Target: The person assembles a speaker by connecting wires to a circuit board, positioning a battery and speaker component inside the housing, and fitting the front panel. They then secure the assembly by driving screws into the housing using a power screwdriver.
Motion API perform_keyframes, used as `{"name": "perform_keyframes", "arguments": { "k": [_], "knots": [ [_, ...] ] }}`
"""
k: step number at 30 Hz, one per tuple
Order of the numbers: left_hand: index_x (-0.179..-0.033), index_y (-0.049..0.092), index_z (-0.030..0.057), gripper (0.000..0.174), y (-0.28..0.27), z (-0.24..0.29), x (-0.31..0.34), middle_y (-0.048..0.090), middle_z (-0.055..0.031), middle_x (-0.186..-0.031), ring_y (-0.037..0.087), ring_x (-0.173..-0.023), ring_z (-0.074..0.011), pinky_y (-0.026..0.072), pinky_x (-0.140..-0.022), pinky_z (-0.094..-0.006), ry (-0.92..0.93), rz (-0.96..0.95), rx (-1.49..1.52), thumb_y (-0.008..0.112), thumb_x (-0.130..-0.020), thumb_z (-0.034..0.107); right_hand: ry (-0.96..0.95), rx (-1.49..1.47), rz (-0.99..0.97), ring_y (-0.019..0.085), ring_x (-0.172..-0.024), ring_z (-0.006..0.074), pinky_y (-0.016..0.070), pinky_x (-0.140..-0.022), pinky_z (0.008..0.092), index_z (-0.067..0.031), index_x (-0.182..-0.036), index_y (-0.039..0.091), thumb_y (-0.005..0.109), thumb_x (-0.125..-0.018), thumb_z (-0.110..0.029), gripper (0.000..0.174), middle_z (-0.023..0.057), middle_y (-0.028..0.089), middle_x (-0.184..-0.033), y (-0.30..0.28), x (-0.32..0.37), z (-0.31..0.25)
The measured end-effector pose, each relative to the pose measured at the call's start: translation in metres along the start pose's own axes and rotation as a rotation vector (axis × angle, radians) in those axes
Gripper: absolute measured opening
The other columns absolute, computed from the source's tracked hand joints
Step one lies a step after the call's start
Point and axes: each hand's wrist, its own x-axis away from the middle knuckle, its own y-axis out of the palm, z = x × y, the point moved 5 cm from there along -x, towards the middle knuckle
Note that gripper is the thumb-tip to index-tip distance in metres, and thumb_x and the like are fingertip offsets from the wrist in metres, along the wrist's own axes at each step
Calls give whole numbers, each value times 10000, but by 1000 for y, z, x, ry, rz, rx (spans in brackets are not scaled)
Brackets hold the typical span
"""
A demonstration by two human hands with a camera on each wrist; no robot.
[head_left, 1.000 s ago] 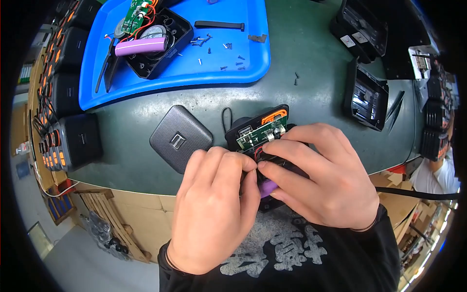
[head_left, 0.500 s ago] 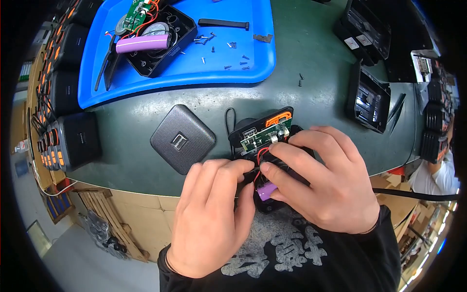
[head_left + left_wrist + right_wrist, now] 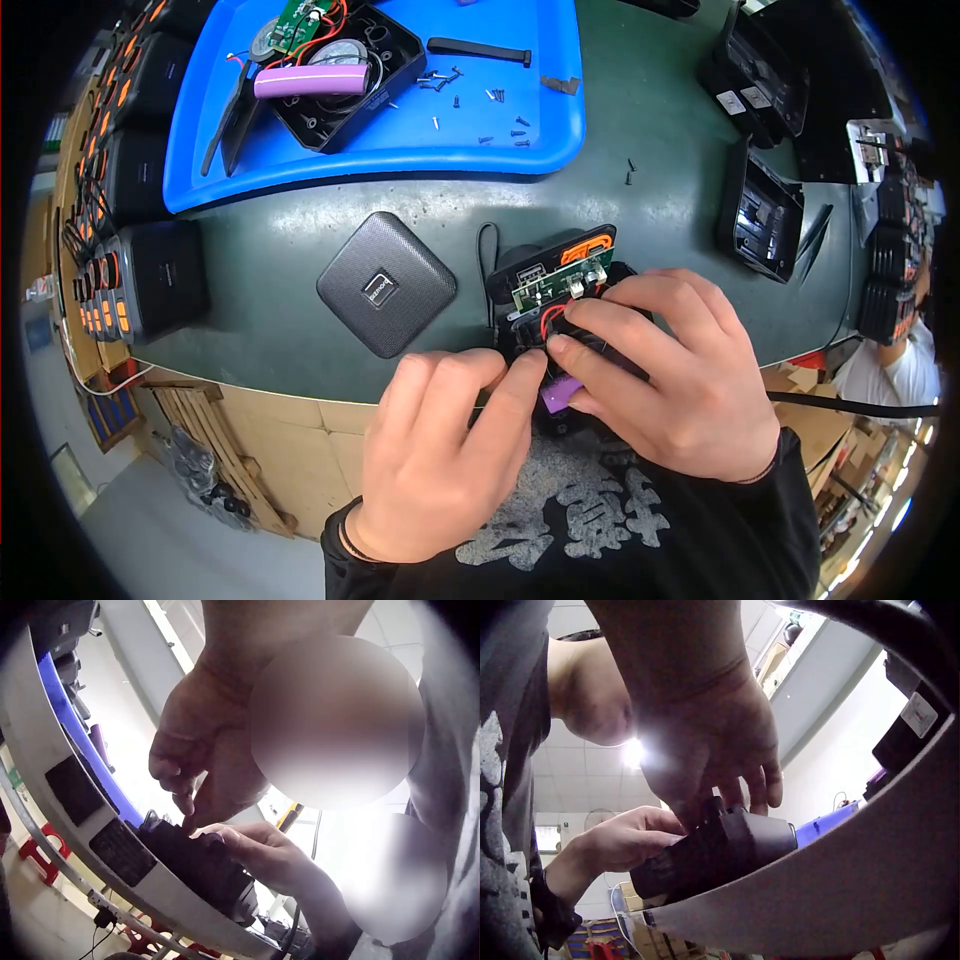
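An opened black device housing [image 3: 560, 425] lies at the table's near edge, with a green circuit board [image 3: 565, 283] tilted up at its far side. Red wires [image 3: 549, 318] run from the board into the housing, where a purple cylinder [image 3: 561, 394] shows between the hands. The left hand [image 3: 440, 455] reaches in from the left, its index fingertip touching inside the housing. Over the right part of the housing is the right hand [image 3: 680, 375], thumb against the purple cylinder and fingertips by the wires. Whatever the fingertips touch there is too small to tell.
Left of the housing lies a black square cover [image 3: 387, 285]. A blue tray [image 3: 400, 163] at the back holds another opened device [image 3: 390, 80] and loose screws. Black shells [image 3: 765, 215] stand at the right, stacked black devices [image 3: 160, 280] at the left.
The left index finger has straightened and moved right, its tip now close to the right fingertips. The left thumb no longer shows beside it. The whole head view has shifted slightly.
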Motion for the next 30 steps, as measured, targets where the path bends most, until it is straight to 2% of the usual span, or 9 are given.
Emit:
{"name": "perform_keyframes", "arguments": {
  "k": [7, 9, 15, 19, 27, 30],
  "knots": [
    [-1085, 690, 24, 375, 8, 3, 5, 537, -54, -944, 535, -788, -204, 461, -628, -303, 57, -32, -165, 669, -713, 66, 15, -1, -1, 589, -995, 275, 490, -842, 427, -68, -1020, 719, 774, -600, -224, 451, 56, 637, -1105, -1, 3, 3],
    [-1106, 675, 0, 387, 9, 6, 4, 531, -60, -951, 529, -793, -206, 445, -639, -299, 68, -53, -183, 655, -728, 79, 18, -2, -1, 589, -994, 275, 490, -841, 427, -68, -1021, 719, 774, -601, -224, 451, 56, 637, -1103, -2, 3, 4],
    [-1128, 633, -28, 404, 21, -4, -7, 504, -73, -929, 511, -800, -232, 436, -669, -329, 20, -125, -84, 641, -735, 64, 25, -6, 1, 589, -991, 275, 491, -839, 427, -67, -1023, 718, 773, -604, -225, 451, 56, 637, -1100, -3, 1, 1],
    [-1126, 630, -17, 398, 17, -7, -9, 492, -76, -917, 507, -803, -238, 439, -672, -341, 23, -146, -44, 659, -736, 60, 35, -1, 4, 589, -989, 275, 491, -838, 426, -67, -1025, 717, 772, -606, -225, 451, 57, 637, -1098, -6, 0, 4],
    [-1032, 674, 11, 369, 7, -13, 0, 563, -73, -883, 551, -731, -246, 455, -619, -349, -23, 114, 37, 786, -681, -13, 58, 12, 7, 590, -985, 275, 491, -836, 426, -67, -1028, 715, 771, -610, -225, 451, 57, 637, -1093, -2, -1, 9],
    [-989, 679, 13, 329, 8, -16, -2, 575, -83, -886, 559, -729, -253, 462, -617, -348, -46, 127, 83, 790, -682, -29, 64, 22, 4, 590, -983, 275, 491, -835, 426, -67, -1029, 714, 771, -611, -226, 451, 57, 637, -1092, 1, -7, 7]
  ]
}}
